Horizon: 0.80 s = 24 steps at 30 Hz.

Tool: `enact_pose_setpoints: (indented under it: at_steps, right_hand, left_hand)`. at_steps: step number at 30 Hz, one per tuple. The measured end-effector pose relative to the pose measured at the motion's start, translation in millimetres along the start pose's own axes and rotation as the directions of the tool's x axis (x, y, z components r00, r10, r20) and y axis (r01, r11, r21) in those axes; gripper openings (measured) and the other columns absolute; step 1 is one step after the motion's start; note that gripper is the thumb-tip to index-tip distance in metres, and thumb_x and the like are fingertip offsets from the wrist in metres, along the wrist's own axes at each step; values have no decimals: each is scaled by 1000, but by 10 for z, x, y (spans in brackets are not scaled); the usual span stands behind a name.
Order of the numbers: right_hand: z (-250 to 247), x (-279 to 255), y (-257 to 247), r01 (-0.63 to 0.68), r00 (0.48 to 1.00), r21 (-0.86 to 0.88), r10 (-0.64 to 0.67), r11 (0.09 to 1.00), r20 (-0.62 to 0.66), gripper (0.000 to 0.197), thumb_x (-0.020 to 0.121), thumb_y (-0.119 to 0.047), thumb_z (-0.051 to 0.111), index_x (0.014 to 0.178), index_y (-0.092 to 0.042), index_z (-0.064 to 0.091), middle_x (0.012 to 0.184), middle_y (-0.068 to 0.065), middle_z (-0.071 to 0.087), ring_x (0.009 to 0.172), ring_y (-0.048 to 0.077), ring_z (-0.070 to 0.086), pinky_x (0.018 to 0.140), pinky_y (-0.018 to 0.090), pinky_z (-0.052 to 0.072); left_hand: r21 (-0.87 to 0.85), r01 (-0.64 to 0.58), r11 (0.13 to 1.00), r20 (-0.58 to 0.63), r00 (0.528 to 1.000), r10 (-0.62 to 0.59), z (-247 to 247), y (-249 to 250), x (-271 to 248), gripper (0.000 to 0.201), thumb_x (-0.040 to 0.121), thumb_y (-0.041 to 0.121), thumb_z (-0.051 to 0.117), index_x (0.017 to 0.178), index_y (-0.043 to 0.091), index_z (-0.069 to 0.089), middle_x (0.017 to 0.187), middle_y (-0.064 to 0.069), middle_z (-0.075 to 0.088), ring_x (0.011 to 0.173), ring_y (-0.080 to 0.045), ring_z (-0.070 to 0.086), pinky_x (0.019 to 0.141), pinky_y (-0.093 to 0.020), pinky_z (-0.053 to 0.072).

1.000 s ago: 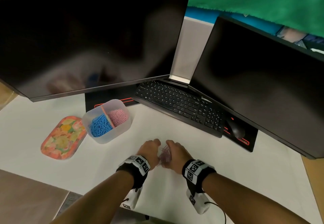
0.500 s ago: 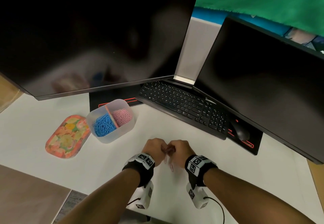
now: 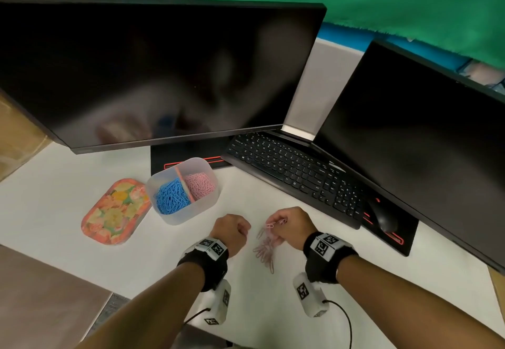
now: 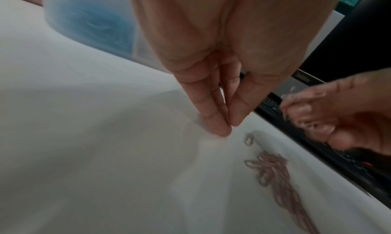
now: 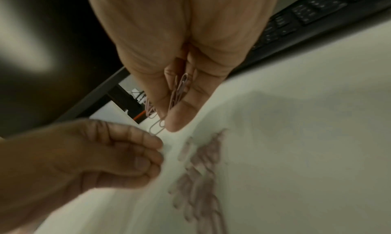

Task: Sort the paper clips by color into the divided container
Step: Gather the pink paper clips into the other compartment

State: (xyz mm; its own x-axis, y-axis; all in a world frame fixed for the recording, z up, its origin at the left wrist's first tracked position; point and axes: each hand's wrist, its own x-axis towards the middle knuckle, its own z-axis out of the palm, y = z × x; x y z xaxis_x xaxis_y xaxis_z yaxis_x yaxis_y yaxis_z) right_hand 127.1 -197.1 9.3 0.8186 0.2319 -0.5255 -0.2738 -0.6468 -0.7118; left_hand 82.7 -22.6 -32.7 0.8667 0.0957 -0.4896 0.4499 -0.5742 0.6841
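Observation:
The clear divided container (image 3: 175,219) stands on the white table left of my hands, with blue clips (image 3: 170,197) in its left half and pink clips (image 3: 199,184) in its right half. A loose pile of pink clips (image 3: 265,250) (image 4: 273,172) (image 5: 201,179) lies on the table between my hands. My right hand (image 3: 276,228) (image 5: 167,120) pinches a small bunch of pink clips (image 5: 180,89) just above that pile. My left hand (image 3: 244,229) (image 4: 229,125) is curled left of the pile, fingertips pressed to the thumb, with no clip showing in it.
A floral tray (image 3: 114,212) lies left of the container. A black keyboard (image 3: 297,179) and mouse (image 3: 384,217) sit behind and right of my hands. Two dark monitors (image 3: 153,75) (image 3: 423,143) overhang the back of the table.
My hands, pressed together over the clips before, have drawn apart. The pink pile now lies uncovered between them, and the right hand has come up with a bunch.

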Motion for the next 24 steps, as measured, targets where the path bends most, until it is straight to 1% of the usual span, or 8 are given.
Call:
enact_pose_setpoints:
  at_steps: [4, 7, 9, 13, 15, 18, 21, 24]
  right_hand:
    - [17, 73, -493, 101, 994, 68, -104, 993, 43, 9, 83, 0, 68, 89, -6, 71, 74, 11, 69, 54, 13, 64, 57, 26, 59]
    - [101, 211, -924, 174, 981, 64, -178, 983, 74, 10, 83, -3, 69, 93, -5, 70, 79, 15, 70, 54, 13, 65, 58, 24, 58]
    - [199, 354, -1186, 223, 972, 17, -224, 975, 76, 10, 83, -3, 69, 92, -6, 71, 74, 14, 70, 53, 14, 65, 57, 23, 57]
    - [443, 608, -1553, 297, 954, -155, -285, 942, 93, 10, 81, -2, 68, 85, -10, 72, 61, 4, 66, 52, 17, 67, 54, 24, 56]
    - [566, 694, -1648, 301, 953, -241, -283, 923, 108, 11, 81, -2, 68, 81, -13, 72, 69, 2, 66, 58, 16, 69, 56, 27, 58]
    - [714, 761, -1731, 308, 951, -382, -278, 871, 133, 11, 82, -6, 68, 85, -15, 75, 90, 4, 71, 78, 20, 70, 74, 35, 60]
    - [795, 774, -1772, 314, 949, -475, -259, 822, 179, 18, 84, -6, 67, 99, -13, 75, 109, 3, 69, 96, 19, 66, 79, 25, 54]
    - [769, 753, -1776, 350, 936, -515, -276, 783, 217, 27, 85, -3, 64, 108, -15, 72, 119, 3, 66, 105, 20, 63, 84, 28, 54]
  left_hand:
    - [-17, 32, 999, -30, 999, -33, -123, -88, -21, 23, 81, 4, 59, 87, 22, 72, 85, 4, 71, 87, -13, 67, 81, -22, 54]
    - [7, 28, 1000, -48, 998, -28, -193, -115, -63, 23, 81, 5, 57, 89, 20, 72, 87, 5, 70, 89, -12, 66, 84, -22, 54]
    - [4, 28, 1000, -61, 998, -28, -234, -137, -85, 25, 81, 5, 54, 90, 19, 73, 90, 5, 72, 90, -12, 67, 85, -22, 53]
    - [35, 38, 999, -51, 998, -36, -320, -215, -138, 27, 81, 5, 52, 93, 18, 73, 97, 4, 72, 93, -11, 66, 85, -19, 52]
    - [57, 34, 998, -53, 998, -31, -361, -266, -163, 28, 81, 5, 52, 95, 17, 73, 99, 4, 71, 94, -11, 65, 84, -17, 50]
    - [72, 31, 997, -60, 998, -27, -413, -343, -177, 27, 81, 4, 52, 94, 16, 73, 100, 3, 72, 94, -12, 66, 82, -16, 50]
    - [78, 21, 997, -45, 999, -17, -437, -374, -156, 29, 81, 4, 51, 97, 16, 73, 101, 2, 71, 95, -13, 65, 84, -19, 51]
    - [119, -22, 993, -30, 999, 26, -434, -331, -114, 31, 82, 4, 52, 102, 15, 72, 102, 2, 70, 98, -14, 65, 89, -21, 51]
